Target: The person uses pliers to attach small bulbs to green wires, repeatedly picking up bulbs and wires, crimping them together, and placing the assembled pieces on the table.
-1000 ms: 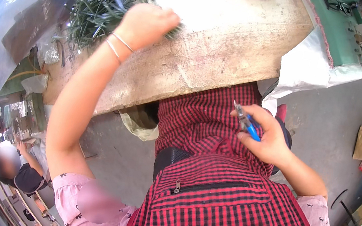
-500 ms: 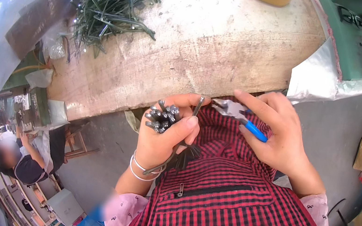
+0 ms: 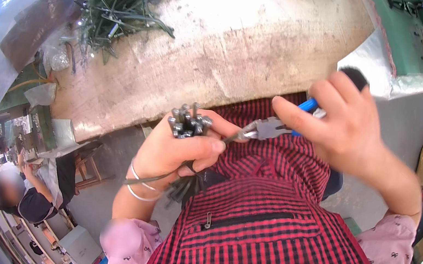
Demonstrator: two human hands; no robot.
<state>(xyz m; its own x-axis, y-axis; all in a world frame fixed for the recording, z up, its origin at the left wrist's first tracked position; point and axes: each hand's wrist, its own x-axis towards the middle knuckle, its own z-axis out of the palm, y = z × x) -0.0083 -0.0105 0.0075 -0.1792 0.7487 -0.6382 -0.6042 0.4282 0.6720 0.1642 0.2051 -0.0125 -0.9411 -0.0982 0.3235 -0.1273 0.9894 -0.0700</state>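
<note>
Since half a second earlier, silver-headed, blue-handled metal pliers [image 3: 273, 129] had been brought against the end of one thin, dark green strip [image 3: 233, 139], which was apparently being worked there. The pliers were grasped in the mostly closed right hand [image 3: 343, 122]. That strip and a shiny-tipped dark bundle [image 3: 189, 124] were clasped in the curled left hand [image 3: 172, 151], near the worn wooden table's [image 3: 236, 47] edge.

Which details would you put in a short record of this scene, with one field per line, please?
Left hand: closed around a bundle of dark strips
Right hand: holds blue-handled pliers
Contact: pliers' tips at one strip beside the left hand; whether they grip it is unclear
Table: pile of dark strips on its left part
Clothing: red-and-black checked apron
Background: another person, lower left
</note>
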